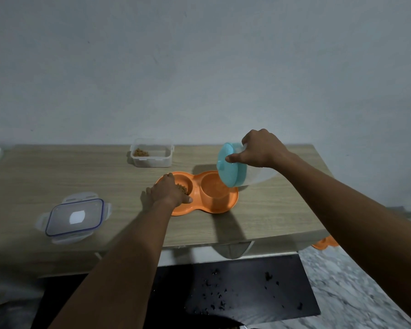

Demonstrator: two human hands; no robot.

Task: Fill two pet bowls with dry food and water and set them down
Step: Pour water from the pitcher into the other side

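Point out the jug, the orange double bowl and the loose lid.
jug (228,166): head view, on its teal cap.
orange double bowl (215,186): head view, inside its right well.
loose lid (75,217): head view, on its clear centre panel.

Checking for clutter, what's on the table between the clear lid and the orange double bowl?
Only the left hand, resting on the orange double bowl; otherwise bare table from the clear lid, in the head view.
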